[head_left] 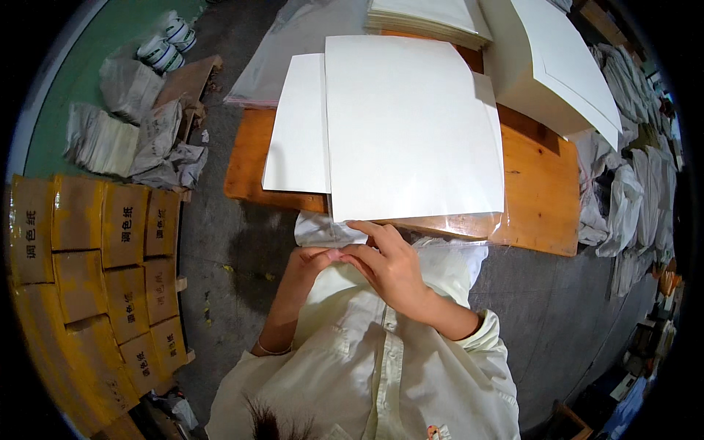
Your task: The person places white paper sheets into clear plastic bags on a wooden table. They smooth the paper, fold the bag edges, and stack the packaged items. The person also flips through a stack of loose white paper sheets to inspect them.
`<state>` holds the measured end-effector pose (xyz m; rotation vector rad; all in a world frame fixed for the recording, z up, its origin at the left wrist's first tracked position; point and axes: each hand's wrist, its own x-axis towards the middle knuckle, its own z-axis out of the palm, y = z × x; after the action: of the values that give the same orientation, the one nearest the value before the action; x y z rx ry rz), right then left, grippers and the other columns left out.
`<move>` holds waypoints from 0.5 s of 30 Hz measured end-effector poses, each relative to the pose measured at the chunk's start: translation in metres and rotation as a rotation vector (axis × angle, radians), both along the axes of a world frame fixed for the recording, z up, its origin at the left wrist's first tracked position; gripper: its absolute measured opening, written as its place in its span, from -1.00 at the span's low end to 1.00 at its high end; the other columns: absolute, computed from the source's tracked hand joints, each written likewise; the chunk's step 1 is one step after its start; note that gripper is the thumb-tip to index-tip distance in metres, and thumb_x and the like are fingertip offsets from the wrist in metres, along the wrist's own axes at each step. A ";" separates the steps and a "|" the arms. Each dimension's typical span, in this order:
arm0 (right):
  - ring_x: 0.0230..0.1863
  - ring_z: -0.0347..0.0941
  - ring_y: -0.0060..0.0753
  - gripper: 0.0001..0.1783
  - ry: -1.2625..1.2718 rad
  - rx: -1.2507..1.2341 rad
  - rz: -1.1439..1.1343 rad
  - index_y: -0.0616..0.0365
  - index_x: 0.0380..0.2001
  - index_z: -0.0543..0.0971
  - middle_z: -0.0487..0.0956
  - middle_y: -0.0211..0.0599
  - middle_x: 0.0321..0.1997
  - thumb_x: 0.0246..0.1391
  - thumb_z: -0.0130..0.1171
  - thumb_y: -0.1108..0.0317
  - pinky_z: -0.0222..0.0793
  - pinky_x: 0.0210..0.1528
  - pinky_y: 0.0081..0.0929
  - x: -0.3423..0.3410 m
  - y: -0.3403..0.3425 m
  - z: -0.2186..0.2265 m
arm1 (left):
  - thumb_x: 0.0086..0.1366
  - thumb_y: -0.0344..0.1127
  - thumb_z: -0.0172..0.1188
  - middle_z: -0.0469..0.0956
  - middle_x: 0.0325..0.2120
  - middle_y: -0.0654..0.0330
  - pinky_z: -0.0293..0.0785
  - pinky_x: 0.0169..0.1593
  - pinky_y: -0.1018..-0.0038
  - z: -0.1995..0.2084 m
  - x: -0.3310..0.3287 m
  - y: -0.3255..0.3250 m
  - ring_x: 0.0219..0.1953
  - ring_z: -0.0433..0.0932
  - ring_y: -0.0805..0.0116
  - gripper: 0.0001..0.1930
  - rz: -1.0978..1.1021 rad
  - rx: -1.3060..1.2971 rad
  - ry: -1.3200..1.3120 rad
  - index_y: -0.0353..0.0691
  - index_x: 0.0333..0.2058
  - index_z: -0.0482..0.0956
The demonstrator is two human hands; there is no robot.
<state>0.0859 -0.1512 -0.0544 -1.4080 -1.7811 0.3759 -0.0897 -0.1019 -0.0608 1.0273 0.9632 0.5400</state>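
A large white sheet (pixel 414 132) lies on the orange-brown wooden table in front of me, with clear plastic film (pixel 484 229) showing past its near edge. Under its left side a second white sheet (pixel 297 125) sticks out. My left hand (pixel 314 259) and my right hand (pixel 392 268) meet just in front of the near left corner of the large sheet. Both are closed, thumbs and fingers pinched together, and the tips nearly touch. Whatever they pinch is too small or too clear to make out. The right index finger stretches toward the sheet's edge.
Clear plastic bags (pixel 293 55) lie flat at the table's back left. A stack of white paper (pixel 433 20) stands at the back, and large curved white sheets (pixel 546 66) at the right. Taped cardboard boxes (pixel 77 213) pile up on the left; grey-white plastic bundles (pixel 623 205) line the right.
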 end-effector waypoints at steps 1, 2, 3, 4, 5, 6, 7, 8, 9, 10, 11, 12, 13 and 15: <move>-0.25 0.44 -0.24 -0.81 -0.006 -0.004 -0.003 0.13 -0.39 0.58 0.50 -0.24 -0.02 -0.16 0.26 0.37 0.41 -0.28 -0.40 -0.001 -0.001 0.000 | 0.22 -0.27 0.08 0.59 -0.46 0.29 0.36 -0.27 0.65 0.000 0.003 -0.002 -0.39 0.47 0.62 -0.72 0.016 0.041 0.008 -0.41 -0.37 0.64; -0.26 0.44 -0.25 -0.81 -0.015 -0.003 -0.008 0.14 -0.39 0.57 0.50 -0.24 -0.02 -0.16 0.25 0.38 0.41 -0.28 -0.41 0.000 -0.001 0.001 | 0.19 -0.23 0.09 0.58 -0.50 0.32 0.34 -0.33 0.65 0.000 0.005 -0.003 -0.43 0.45 0.64 -0.69 0.029 0.086 0.013 -0.41 -0.39 0.63; -0.26 0.44 -0.25 -0.82 -0.023 0.006 -0.008 0.14 -0.39 0.57 0.50 -0.24 -0.03 -0.16 0.24 0.39 0.41 -0.28 -0.42 0.000 -0.001 0.001 | 0.20 -0.23 0.09 0.58 -0.49 0.31 0.34 -0.33 0.65 -0.001 0.006 -0.003 -0.42 0.46 0.63 -0.69 0.048 0.070 -0.007 -0.41 -0.39 0.63; -0.27 0.43 -0.25 -0.82 -0.030 0.014 -0.008 0.15 -0.39 0.57 0.50 -0.24 -0.03 -0.16 0.23 0.39 0.41 -0.28 -0.42 0.000 -0.001 0.000 | 0.20 -0.23 0.09 0.58 -0.49 0.31 0.35 -0.33 0.65 -0.005 0.006 -0.003 -0.42 0.47 0.63 -0.70 0.067 0.053 -0.026 -0.41 -0.39 0.63; -0.27 0.43 -0.26 -0.82 -0.040 0.024 -0.005 0.15 -0.39 0.56 0.50 -0.24 -0.03 -0.16 0.22 0.40 0.41 -0.28 -0.43 0.000 -0.002 -0.001 | 0.20 -0.23 0.09 0.58 -0.48 0.31 0.36 -0.32 0.65 -0.008 0.006 -0.003 -0.41 0.47 0.62 -0.70 0.088 0.038 -0.046 -0.41 -0.40 0.63; -0.27 0.43 -0.26 -0.82 -0.050 0.033 -0.008 0.16 -0.39 0.56 0.51 -0.25 -0.03 -0.17 0.21 0.40 0.41 -0.28 -0.43 0.000 -0.002 -0.001 | 0.20 -0.22 0.09 0.58 -0.50 0.31 0.35 -0.34 0.65 -0.007 0.007 -0.003 -0.43 0.47 0.63 -0.70 0.080 0.051 -0.038 -0.40 -0.41 0.63; -0.27 0.43 -0.27 -0.82 -0.061 0.041 -0.011 0.17 -0.40 0.56 0.51 -0.25 -0.04 -0.17 0.21 0.41 0.41 -0.28 -0.43 0.000 -0.002 -0.001 | 0.21 -0.22 0.10 0.58 -0.51 0.31 0.35 -0.36 0.65 -0.004 0.009 -0.003 -0.44 0.46 0.63 -0.70 0.073 0.063 -0.029 -0.40 -0.42 0.63; -0.28 0.43 -0.28 -0.82 -0.070 0.047 -0.022 0.18 -0.40 0.56 0.51 -0.25 -0.04 -0.17 0.21 0.41 0.41 -0.28 -0.42 0.000 -0.003 -0.001 | 0.21 -0.22 0.10 0.57 -0.52 0.32 0.34 -0.38 0.65 -0.002 0.011 -0.002 -0.46 0.45 0.64 -0.70 0.056 0.073 -0.019 -0.39 -0.43 0.63; -0.28 0.43 -0.28 -0.82 -0.070 0.055 -0.017 0.20 -0.40 0.55 0.51 -0.25 -0.04 -0.16 0.21 0.41 0.41 -0.28 -0.42 0.001 -0.002 -0.001 | 0.21 -0.22 0.10 0.57 -0.54 0.32 0.34 -0.40 0.64 0.001 0.012 -0.002 -0.47 0.45 0.64 -0.70 0.051 0.081 -0.005 -0.39 -0.44 0.63; -0.27 0.43 -0.29 -0.82 -0.070 0.063 -0.012 0.22 -0.40 0.55 0.51 -0.25 -0.04 -0.15 0.20 0.40 0.41 -0.28 -0.42 0.001 -0.001 -0.001 | 0.22 -0.22 0.10 0.56 -0.55 0.33 0.33 -0.41 0.64 0.003 0.013 -0.002 -0.49 0.44 0.64 -0.70 0.045 0.089 0.007 -0.39 -0.45 0.63; -0.27 0.42 -0.29 -0.82 -0.069 0.072 -0.005 0.24 -0.40 0.55 0.51 -0.24 -0.04 -0.14 0.20 0.40 0.41 -0.28 -0.42 0.001 -0.001 -0.001 | 0.22 -0.23 0.11 0.56 -0.56 0.34 0.32 -0.43 0.64 0.004 0.014 -0.002 -0.51 0.43 0.64 -0.70 0.041 0.097 0.021 -0.38 -0.47 0.63; -0.27 0.42 -0.29 -0.81 -0.065 0.068 0.003 0.26 -0.39 0.54 0.51 -0.25 -0.05 -0.12 0.20 0.40 0.41 -0.28 -0.42 0.001 -0.001 -0.001 | 0.22 -0.24 0.12 0.56 -0.58 0.34 0.32 -0.44 0.64 0.002 0.013 -0.002 -0.52 0.42 0.64 -0.71 0.047 0.083 0.029 -0.38 -0.48 0.63; -0.26 0.42 -0.29 -0.80 -0.060 0.065 0.011 0.29 -0.38 0.54 0.51 -0.25 -0.05 -0.10 0.20 0.40 0.42 -0.27 -0.42 0.000 -0.001 -0.001 | 0.22 -0.25 0.13 0.55 -0.59 0.34 0.31 -0.45 0.64 -0.004 0.010 -0.003 -0.53 0.42 0.64 -0.72 0.051 0.069 0.038 -0.38 -0.49 0.63; -0.27 0.41 -0.29 -0.82 -0.041 0.057 0.016 0.27 -0.40 0.53 0.51 -0.26 -0.05 -0.12 0.22 0.43 0.41 -0.29 -0.43 -0.001 -0.002 -0.001 | 0.22 -0.28 0.15 0.55 -0.59 0.33 0.31 -0.46 0.63 -0.016 0.004 -0.002 -0.54 0.42 0.63 -0.73 0.047 0.043 0.031 -0.39 -0.51 0.62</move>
<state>0.0846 -0.1532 -0.0556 -1.3711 -1.8230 0.3050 -0.0857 -0.1035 -0.0765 1.0560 1.0094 0.5876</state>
